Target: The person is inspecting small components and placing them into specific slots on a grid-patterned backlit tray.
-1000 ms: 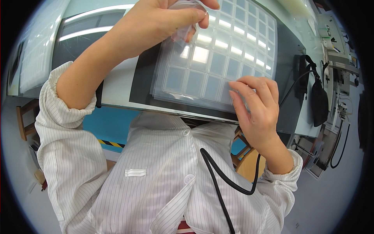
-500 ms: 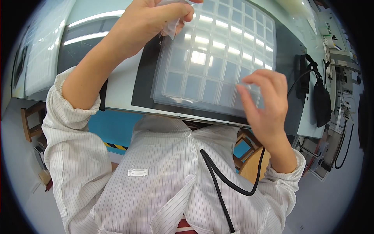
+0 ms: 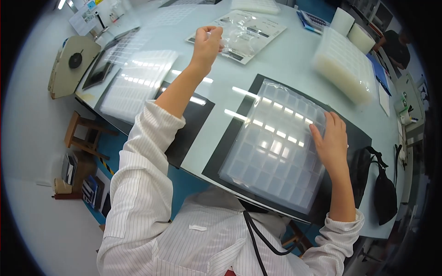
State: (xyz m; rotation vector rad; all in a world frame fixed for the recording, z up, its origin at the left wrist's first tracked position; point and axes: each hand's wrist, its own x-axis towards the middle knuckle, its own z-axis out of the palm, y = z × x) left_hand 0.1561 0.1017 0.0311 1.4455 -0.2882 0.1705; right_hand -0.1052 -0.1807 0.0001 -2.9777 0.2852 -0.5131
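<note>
Clear plastic trays with a grid of square pockets lie stacked on a black mat in front of me. My right hand rests at their right edge, fingers apart and nothing in them. Farther off to the left, my left hand is closed over a printed sheet, with a bit of clear plastic film between its fingers. More crumpled clear film lies on that sheet, just right of the hand.
Another stack of clear trays sits at left, by a dark mat. At right are a thick tray stack, white rolls and a black pouch. A person is at the far right.
The view has swung up and left, showing more of the table. My left hand has carried the film from the trays to the printed sheet. My right hand has settled on the trays' edge.
</note>
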